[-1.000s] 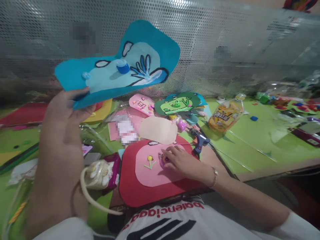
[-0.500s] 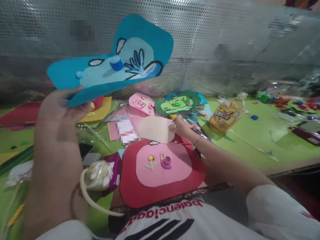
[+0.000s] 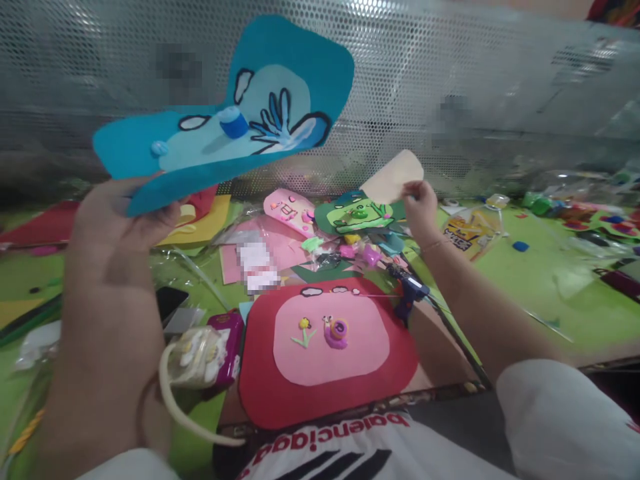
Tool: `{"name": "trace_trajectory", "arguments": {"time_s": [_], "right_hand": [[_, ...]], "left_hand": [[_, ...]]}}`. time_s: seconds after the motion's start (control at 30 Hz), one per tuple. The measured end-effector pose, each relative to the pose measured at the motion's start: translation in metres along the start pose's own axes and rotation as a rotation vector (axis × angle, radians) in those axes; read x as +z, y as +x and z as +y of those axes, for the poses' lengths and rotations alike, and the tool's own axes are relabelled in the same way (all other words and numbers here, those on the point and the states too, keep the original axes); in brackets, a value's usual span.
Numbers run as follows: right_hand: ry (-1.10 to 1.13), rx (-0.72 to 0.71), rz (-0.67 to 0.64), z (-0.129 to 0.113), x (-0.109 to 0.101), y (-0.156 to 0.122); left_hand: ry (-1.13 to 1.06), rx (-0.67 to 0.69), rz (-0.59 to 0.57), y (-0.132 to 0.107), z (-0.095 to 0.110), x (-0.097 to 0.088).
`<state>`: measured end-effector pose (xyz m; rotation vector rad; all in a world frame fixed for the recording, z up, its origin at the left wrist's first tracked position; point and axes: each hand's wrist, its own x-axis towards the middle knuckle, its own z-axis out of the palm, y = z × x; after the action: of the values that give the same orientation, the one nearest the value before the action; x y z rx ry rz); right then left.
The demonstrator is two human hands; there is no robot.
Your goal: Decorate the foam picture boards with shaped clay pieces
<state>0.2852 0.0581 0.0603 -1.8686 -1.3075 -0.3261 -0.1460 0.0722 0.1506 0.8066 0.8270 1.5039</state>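
Note:
My left hand (image 3: 135, 207) grips the near edge of a bent blue paper craft sheet (image 3: 295, 47) and holds it up at the left. Light blue paper, a blue clay lump and black-outlined shapes decorate its face. On the right, my right hand (image 3: 419, 200) pinches a cream paper piece (image 3: 395, 175) by its corner, raised over the back of the table. In front of my body lies a red paper sheet (image 3: 330, 403) with a pink centre, which carries a clay snail (image 3: 337, 332) and a yellow clay flower (image 3: 303, 325).
A blue glue gun (image 3: 414, 288) lies right of the red sheet. Behind are a green craft sheet (image 3: 327, 217), a pink one (image 3: 274, 203) and clay lumps. A yellow-labelled bag (image 3: 470, 233) stands behind my right forearm. A purple box (image 3: 229, 347) and a white pouch with a strap sit left.
My right hand has lifted the cream paper up and to the right, away from the red sheet. The glue gun and clay lumps now show. My left hand stays nearly still.

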Motion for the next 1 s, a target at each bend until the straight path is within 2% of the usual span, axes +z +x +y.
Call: {"name": "trace_trajectory", "arguments": {"time_s": [0.13,0.23,0.4,0.57,0.7,0.87,1.0], "right_hand": [[-0.187,-0.069,-0.264,0.010,0.008,-0.016],[-0.320,-0.178,-0.409,0.000,0.014,-0.027],[-0.443,-0.462,-0.576,-0.031,0.039,-0.030],[-0.557,-0.513,-0.675,-0.038,0.066,-0.011],[-0.565,-0.520,-0.687,-0.033,0.061,0.023],[-0.569,-0.463,-0.529,-0.032,0.034,0.068],[-0.544,-0.492,-0.466,-0.029,0.027,0.073]], "left_hand": [[0.002,-0.024,-0.015,0.008,-0.004,-0.005],[-0.009,-0.028,-0.034,0.015,-0.009,-0.007],[-0.051,-0.011,-0.058,0.022,-0.015,-0.011],[-0.099,0.024,-0.062,0.019,-0.011,-0.012],[-0.099,0.043,-0.049,0.016,-0.007,-0.012],[-0.088,0.016,-0.031,0.018,-0.008,-0.010],[-0.092,0.021,-0.040,0.021,-0.012,-0.011]]}}
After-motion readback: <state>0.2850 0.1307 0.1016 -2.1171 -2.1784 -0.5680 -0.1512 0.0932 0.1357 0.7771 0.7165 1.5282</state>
